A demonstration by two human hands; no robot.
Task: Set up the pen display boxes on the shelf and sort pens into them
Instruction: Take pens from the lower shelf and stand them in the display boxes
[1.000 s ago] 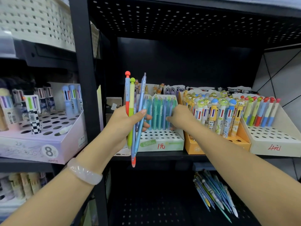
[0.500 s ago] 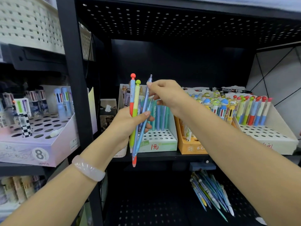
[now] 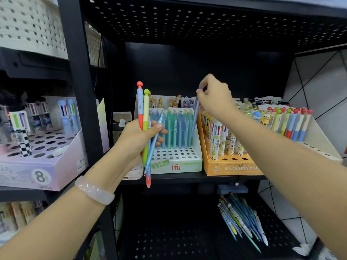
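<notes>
Green-and-white display box [image 3: 176, 162] on the black shelf [image 3: 206, 178], 1 blue pen [image 3: 194, 117] above its right rear holes, long axis near upright, tip down. Right hand [image 3: 214, 98], the nearer, pinching that pen's top. Left hand [image 3: 139, 139], left of the box, clamped on several pens [image 3: 145, 117].

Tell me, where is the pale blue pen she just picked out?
The right hand pinches the pale blue pen by its top, its tip lowered into the right end of the white box, beside the orange box.
</notes>
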